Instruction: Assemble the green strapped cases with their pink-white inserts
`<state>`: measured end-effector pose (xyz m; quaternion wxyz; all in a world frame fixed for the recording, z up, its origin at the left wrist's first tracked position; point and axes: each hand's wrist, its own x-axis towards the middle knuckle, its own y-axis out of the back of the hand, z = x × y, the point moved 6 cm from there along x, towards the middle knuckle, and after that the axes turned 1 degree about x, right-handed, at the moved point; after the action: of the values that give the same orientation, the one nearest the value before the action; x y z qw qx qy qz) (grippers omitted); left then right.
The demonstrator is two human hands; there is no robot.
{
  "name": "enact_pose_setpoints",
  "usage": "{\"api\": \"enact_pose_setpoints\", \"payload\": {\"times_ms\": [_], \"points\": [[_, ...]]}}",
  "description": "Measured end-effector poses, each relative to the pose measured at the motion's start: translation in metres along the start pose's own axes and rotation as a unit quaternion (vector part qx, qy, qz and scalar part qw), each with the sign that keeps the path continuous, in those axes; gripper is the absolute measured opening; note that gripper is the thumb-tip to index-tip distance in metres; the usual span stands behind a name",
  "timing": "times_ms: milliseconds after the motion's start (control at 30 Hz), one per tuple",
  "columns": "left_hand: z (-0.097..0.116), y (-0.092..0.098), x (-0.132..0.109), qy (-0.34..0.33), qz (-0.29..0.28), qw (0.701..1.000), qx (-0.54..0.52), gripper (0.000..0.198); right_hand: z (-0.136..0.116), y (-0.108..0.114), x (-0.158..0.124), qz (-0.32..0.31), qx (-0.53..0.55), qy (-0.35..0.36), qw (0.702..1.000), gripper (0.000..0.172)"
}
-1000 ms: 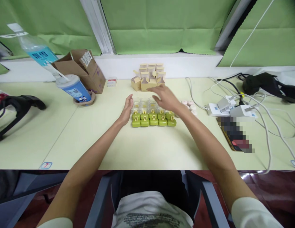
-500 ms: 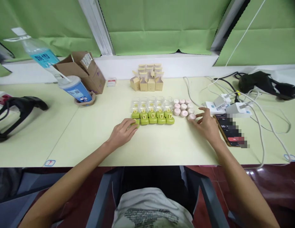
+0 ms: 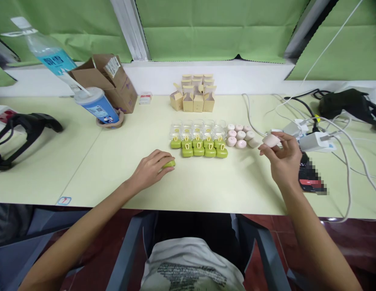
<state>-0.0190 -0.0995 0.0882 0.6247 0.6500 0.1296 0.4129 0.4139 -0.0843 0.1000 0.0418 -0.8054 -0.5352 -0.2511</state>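
Observation:
My left hand (image 3: pixel 152 169) is closed around a small green case (image 3: pixel 169 163), just in front of the two rows of matching green cases (image 3: pixel 198 150) with yellow loops on top. Between the thumb and fingers of my right hand (image 3: pixel 284 157), a pale pink round piece (image 3: pixel 270 140) is held up, tilted, off the table. To its left lies a cluster of similar pink pieces (image 3: pixel 240 135). Clear plastic cups (image 3: pixel 198 128) with something yellow in them stand in rows behind the green cases.
Open cream cardboard boxes (image 3: pixel 198 103) stand at the back. At right are white chargers (image 3: pixel 315 141), cables and a phone (image 3: pixel 310 180) partly behind my right arm. A bottle (image 3: pixel 54 60), a blue cup (image 3: pixel 98 107), a brown carton (image 3: pixel 115 85) and a black headset (image 3: pixel 21 127) occupy the left.
My left hand has drawn its green case out of the front row, toward me. My right hand has lifted a pink piece from the cluster and moved right.

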Motion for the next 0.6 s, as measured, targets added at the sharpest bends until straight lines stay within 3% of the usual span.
{"api": "enact_pose_setpoints", "payload": {"times_ms": [100, 200, 367, 467, 600], "points": [[0.002, 0.002, -0.001, 0.000, 0.008, 1.000, -0.019, 0.029, -0.003, 0.003, 0.005, 0.029, -0.042, 0.020, 0.999, 0.040], [-0.002, 0.004, 0.010, 0.018, 0.037, 0.999, -0.020, 0.031, 0.006, 0.011, 0.011, 0.045, -0.106, -0.004, 0.993, 0.039], [-0.014, -0.002, 0.038, 0.070, 0.058, 0.996, -0.017, 0.033, 0.027, 0.010, 0.019, -0.036, -0.291, -0.052, 0.955, 0.044], [-0.017, -0.006, 0.045, 0.088, 0.062, 0.994, 0.005, 0.030, 0.033, 0.003, 0.017, -0.076, -0.292, -0.049, 0.952, 0.043], [-0.016, -0.004, 0.041, 0.101, 0.081, 0.991, 0.015, 0.026, 0.035, -0.005, 0.010, -0.080, -0.259, -0.039, 0.962, 0.040]]}}
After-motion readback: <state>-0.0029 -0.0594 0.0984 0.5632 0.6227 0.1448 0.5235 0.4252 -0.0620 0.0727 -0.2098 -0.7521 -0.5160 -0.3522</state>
